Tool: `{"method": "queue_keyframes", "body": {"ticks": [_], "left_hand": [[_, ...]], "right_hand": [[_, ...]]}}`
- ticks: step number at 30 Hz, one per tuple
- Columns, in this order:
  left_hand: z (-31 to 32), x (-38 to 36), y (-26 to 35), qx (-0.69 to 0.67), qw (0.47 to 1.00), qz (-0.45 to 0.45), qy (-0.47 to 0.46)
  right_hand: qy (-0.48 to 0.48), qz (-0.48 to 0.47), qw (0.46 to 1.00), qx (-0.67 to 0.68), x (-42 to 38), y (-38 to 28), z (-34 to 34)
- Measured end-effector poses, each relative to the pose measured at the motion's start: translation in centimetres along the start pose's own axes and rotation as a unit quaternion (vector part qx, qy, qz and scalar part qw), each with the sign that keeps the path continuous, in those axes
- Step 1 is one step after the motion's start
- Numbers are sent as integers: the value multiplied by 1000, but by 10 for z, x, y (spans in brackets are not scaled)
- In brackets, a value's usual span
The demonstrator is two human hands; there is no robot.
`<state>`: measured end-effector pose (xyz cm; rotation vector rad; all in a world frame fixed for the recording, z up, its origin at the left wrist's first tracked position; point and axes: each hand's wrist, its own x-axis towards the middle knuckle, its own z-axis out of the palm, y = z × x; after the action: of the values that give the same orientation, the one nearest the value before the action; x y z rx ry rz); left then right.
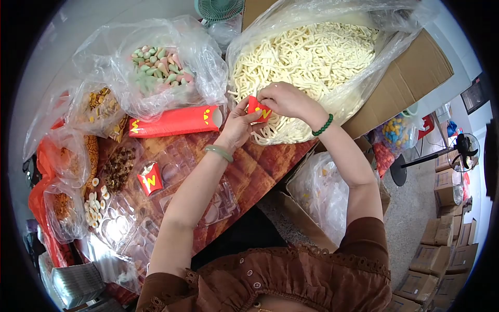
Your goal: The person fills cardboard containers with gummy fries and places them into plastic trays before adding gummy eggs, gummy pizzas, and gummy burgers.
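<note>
My left hand (238, 126), with a pale bangle at the wrist, is closed around a small red fries carton (259, 111) with a yellow mark. My right hand (285, 99), with a green bead bracelet, has its fingers pinched together at the carton's top; what is between them is hidden. Both hands are over the near edge of a big clear bag holding a heap of pale yellow, fry-like strips (306, 57). Another small red carton (150, 179), filled with pale strips, lies on the table (260, 174).
A long red carton stack (176, 121) lies left of my hands. Behind it sits a bag of pink and green drop-shaped candies (161, 66). Clear plastic trays (208, 205), egg-like candies (95, 207) and brown pieces (119, 165) cover the left side. A box with plastic bags (325, 192) stands at right.
</note>
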<state>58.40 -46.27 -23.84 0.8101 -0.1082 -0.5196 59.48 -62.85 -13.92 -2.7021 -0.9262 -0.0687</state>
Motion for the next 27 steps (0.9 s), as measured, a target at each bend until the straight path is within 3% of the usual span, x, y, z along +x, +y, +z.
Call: {"method": "queue_keyframes", "body": {"ticks": [4, 7, 10, 12, 13, 14, 17, 24, 25, 27], "left_hand": [[-2, -1, 2, 14, 1000, 14, 4], [-1, -3, 2, 30, 999, 6, 8], [-6, -8, 7, -30, 999, 12, -1], [-10, -11, 11, -45, 999, 27, -9], [-11, -11, 14, -58, 997, 40, -20], [-13, -12, 16, -59, 997, 41, -19], [-10, -16, 18, -60, 997, 28, -42], [-21, -27, 23, -34, 998, 28, -55], [-21, -28, 23, -25, 997, 26, -61], [-22, -32, 21, -25, 997, 22, -63]], "right_hand": [[16, -5, 992, 125, 5, 0, 1], [-14, 70, 980, 186, 6, -5, 3], [67, 30, 970, 232, 1, -10, -1], [223, 28, 973, 49, -15, -18, -9], [174, 94, 976, 92, -23, -21, -10], [174, 93, 976, 92, -26, -20, -4], [167, 160, 933, 274, -35, -11, 22], [232, 135, 924, 273, -32, -21, -2], [233, 135, 924, 272, -28, -14, -2], [348, 85, 934, -17, -21, 8, 4]]}}
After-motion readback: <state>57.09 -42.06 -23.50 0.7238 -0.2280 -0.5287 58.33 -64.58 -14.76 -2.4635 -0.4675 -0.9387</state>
